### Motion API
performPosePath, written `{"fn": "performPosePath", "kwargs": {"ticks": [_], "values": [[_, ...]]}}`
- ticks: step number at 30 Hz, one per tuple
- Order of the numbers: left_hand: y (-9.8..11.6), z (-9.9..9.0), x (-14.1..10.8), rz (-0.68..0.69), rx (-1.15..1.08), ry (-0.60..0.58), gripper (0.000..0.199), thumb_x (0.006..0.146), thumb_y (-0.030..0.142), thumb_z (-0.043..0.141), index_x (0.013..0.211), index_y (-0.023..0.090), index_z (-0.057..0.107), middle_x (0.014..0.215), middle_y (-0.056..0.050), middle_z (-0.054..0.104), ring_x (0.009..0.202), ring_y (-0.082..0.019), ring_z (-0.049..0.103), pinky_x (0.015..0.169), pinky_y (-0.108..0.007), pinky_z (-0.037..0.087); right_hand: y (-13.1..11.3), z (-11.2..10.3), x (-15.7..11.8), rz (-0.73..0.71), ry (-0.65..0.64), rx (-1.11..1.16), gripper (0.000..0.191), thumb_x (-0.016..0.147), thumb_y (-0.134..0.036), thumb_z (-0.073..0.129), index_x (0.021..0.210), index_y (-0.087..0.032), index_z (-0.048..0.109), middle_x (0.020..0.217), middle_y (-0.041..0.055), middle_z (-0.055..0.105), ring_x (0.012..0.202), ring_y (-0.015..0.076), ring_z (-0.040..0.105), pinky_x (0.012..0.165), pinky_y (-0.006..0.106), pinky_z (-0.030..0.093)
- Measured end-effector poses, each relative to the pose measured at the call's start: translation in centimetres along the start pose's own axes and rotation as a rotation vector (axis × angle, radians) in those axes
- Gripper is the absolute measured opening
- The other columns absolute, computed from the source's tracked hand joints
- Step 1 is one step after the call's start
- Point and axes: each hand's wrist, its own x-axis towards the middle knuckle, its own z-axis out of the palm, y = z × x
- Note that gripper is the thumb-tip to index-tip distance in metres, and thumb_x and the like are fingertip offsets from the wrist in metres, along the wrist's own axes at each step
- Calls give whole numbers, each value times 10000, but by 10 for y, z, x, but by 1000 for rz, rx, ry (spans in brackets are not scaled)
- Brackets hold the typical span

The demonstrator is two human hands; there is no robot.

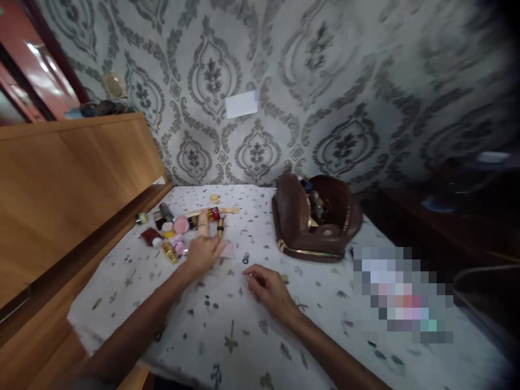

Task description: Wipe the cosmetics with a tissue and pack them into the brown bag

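My left hand [203, 253] rests over the right side of a group of cosmetics on the cloth. Its fingers are blurred, so I cannot tell whether they grip anything. Beside them are a pale pink flat item [228, 249], a beige tube [202, 223] and a small black-and-gold tube [220, 227]. My right hand [268, 290] hovers low or rests on the cloth, its fingers loosely bent and apart, with nothing visible in them. A small dark ring-shaped item [246, 258] lies just beyond its fingertips. To the right, a brown zip bag [311, 250] stands unzipped with items inside.
Around the left hand lie a gold tube [170, 252], a round pink container [181, 223], a dark red bottle [213, 214] and a brown-red packet [150, 236]. A wooden panel [81, 157] borders the left. A pixelated patch [402, 295] covers something at right. Patterned wall behind.
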Motion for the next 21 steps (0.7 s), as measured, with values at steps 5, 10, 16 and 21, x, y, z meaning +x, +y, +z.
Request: {"fn": "performPosePath", "kwargs": {"ticks": [5, 10, 16, 21], "values": [[-30, -7, 67, -53, 15, 97, 369, 993, 350, 344, 973, 152, 654, 1107, -146, 689, 1074, -264, 625, 891, -337, 457, 1, 0, -2, -37, 31, -55, 195, 778, -187, 512, 866, -171, 685, 543, -53, 502, 481, 100, 463, 499, 211, 349], [-49, 6, 118, -27, 24, -3, 323, 896, 369, 512, 1123, 153, 592, 1284, -153, 631, 1207, -293, 568, 934, -346, 457, 0, -2, -3, -71, 73, -83, 214, 781, -130, 526, 860, -156, 722, 545, -55, 513, 496, 86, 459, 512, 195, 346], [-55, 9, 133, -22, 13, -107, 295, 803, 330, 591, 1050, 169, 573, 1027, -118, 722, 951, -292, 681, 747, -327, 482, -3, -5, -4, -71, 73, -101, 230, 745, -72, 551, 846, -153, 742, 535, -62, 510, 496, 78, 455, 522, 192, 346], [-50, -3, 128, -36, -98, 21, 197, 780, 368, 586, 893, 219, 523, 830, -45, 667, 827, -268, 645, 657, -317, 455, 0, -5, -2, -44, 81, -25, 182, 761, -86, 580, 829, -148, 737, 533, -62, 501, 484, 72, 467, 516, 190, 358]]}}
